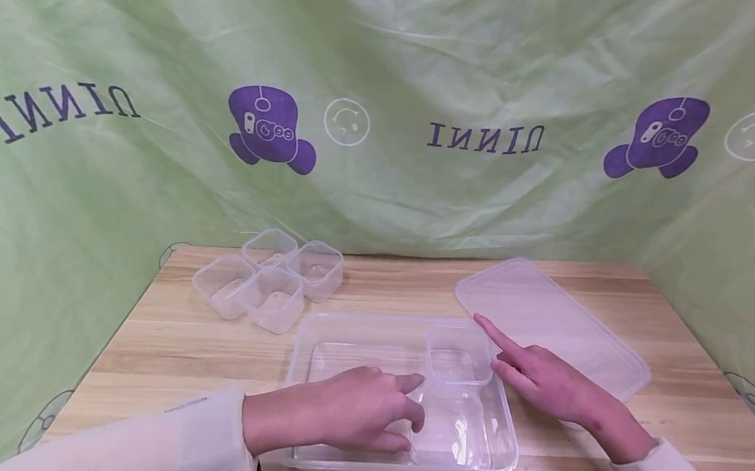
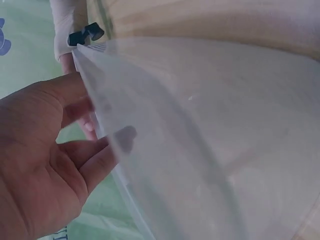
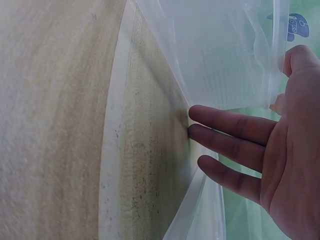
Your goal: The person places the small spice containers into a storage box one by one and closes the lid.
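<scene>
A large clear plastic container (image 1: 399,470) lies lengthwise near the front of the table. One small clear box (image 1: 456,373) sits inside it, in the back right corner. My left hand (image 1: 364,410) reaches over the container, its fingers loosely bent beside the small box and holding nothing. In the left wrist view, a fingertip of the left hand (image 2: 50,155) shows through the translucent plastic. My right hand (image 1: 555,386) is at the container's right rim, index finger extended toward the back right corner. The right wrist view shows the right hand's (image 3: 285,145) other fingers straight, close by the container's outer wall.
Several small clear boxes (image 1: 274,301) stand grouped at the back left of the wooden table (image 1: 162,344). A flat translucent lid (image 1: 544,315) lies at the right, partly behind my right hand. A green printed cloth (image 1: 380,199) rises along the back and sides.
</scene>
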`<state>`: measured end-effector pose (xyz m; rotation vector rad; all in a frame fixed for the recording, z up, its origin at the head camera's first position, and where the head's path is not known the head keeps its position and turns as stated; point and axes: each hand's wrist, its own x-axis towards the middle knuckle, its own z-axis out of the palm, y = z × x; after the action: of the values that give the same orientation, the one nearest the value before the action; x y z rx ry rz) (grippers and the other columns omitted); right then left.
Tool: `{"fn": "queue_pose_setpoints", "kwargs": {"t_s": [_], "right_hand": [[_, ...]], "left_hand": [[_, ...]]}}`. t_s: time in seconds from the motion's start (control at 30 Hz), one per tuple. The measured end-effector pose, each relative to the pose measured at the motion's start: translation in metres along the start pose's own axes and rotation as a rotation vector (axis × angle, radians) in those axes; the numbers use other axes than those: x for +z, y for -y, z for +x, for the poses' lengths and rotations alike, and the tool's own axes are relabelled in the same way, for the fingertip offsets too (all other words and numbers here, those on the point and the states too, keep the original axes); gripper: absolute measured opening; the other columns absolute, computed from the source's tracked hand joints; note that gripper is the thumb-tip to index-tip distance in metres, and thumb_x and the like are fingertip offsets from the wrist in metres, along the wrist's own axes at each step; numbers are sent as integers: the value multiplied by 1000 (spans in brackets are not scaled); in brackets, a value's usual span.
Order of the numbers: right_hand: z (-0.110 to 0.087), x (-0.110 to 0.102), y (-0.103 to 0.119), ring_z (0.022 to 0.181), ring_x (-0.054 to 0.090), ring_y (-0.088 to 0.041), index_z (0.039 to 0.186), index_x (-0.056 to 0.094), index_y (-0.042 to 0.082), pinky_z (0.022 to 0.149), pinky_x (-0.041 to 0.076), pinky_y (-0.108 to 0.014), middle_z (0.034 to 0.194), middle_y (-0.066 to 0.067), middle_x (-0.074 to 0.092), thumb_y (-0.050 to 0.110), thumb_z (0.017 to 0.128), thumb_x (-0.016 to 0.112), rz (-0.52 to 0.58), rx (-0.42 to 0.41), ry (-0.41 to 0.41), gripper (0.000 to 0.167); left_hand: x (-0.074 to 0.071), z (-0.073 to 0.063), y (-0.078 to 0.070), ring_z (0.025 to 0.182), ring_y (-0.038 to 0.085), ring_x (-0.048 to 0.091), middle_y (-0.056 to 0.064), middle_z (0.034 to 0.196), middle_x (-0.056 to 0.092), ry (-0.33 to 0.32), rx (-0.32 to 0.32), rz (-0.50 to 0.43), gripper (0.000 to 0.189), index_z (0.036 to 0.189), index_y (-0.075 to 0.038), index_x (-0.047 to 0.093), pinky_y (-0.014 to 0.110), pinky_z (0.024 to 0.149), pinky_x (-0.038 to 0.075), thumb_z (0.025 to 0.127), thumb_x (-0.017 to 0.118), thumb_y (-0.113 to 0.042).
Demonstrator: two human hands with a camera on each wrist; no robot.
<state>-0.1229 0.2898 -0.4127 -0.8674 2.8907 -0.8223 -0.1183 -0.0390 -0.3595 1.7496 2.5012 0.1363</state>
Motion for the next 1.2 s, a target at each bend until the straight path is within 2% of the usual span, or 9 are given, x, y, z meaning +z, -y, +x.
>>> {"fn": "queue_pose_setpoints", "kwargs": {"t_s": [0.1, 0.2, 0.23, 0.37, 0.5, 0.8, 1.03, 1.2], "right_hand": [[-1, -1, 1, 58, 29, 5, 166, 20, 24, 72, 42, -27, 65, 26, 33, 21, 110, 50, 5, 3, 1, 64], [-1, -1, 1, 58, 27, 5, 166, 20, 23, 72, 41, -26, 65, 26, 33, 21, 110, 50, 9, 0, 0, 63], [-1, -1, 1, 58, 27, 5, 166, 20, 24, 72, 41, -26, 65, 26, 32, 21, 110, 50, 10, 0, 1, 63], [-1, 0, 0, 58, 29, 5, 166, 21, 24, 72, 41, -26, 65, 26, 33, 21, 110, 50, 22, 4, 0, 63], [-2, 0, -1, 57, 30, 5, 166, 20, 26, 71, 41, -26, 65, 25, 35, 23, 111, 50, 32, 13, 2, 63], [-2, 0, 1, 57, 30, 5, 166, 20, 24, 71, 41, -26, 64, 25, 36, 22, 111, 49, 40, 18, 11, 63], [-2, 1, 0, 58, 29, 5, 166, 21, 23, 71, 41, -26, 65, 25, 36, 21, 111, 49, 43, 14, 8, 62], [-1, 0, -2, 58, 27, 5, 166, 21, 23, 70, 41, -26, 65, 25, 36, 21, 110, 50, 45, 8, 7, 62]], "left_hand": [[-1, -2, 2, 85, 7, 71, 4, 132, 67, -15, 65, 55, 15, 108, -35, 80, 26, 70, 57, 97, 71, -31], [-2, -2, 4, 102, 8, 71, 6, 132, 68, -25, 106, 88, 19, 112, -37, 81, 26, 71, 59, 99, 69, -29], [-3, -2, 4, 102, 7, 71, 5, 132, 68, -22, 117, 99, 20, 113, -39, 80, 26, 71, 59, 100, 68, -31], [-5, -1, 4, 85, 4, 71, 7, 137, 65, 29, 142, 120, 25, 124, -43, 75, 24, 65, 57, 102, 64, -38], [-6, 0, 4, 79, 4, 69, 9, 143, 60, 79, 144, 116, 32, 133, -42, 69, 25, 64, 57, 102, 62, -41], [-5, 2, 3, 69, 6, 67, 7, 151, 52, 116, 136, 117, 43, 144, -40, 61, 22, 58, 53, 101, 61, -48], [-6, 6, 2, 86, 9, 71, 7, 156, 47, 174, 122, 96, 49, 149, -39, 55, 26, 62, 55, 102, 59, -52], [-6, 9, 1, 89, 9, 70, 7, 157, 46, 189, 86, 55, 52, 150, -38, 55, 26, 65, 56, 101, 61, -52]]}}
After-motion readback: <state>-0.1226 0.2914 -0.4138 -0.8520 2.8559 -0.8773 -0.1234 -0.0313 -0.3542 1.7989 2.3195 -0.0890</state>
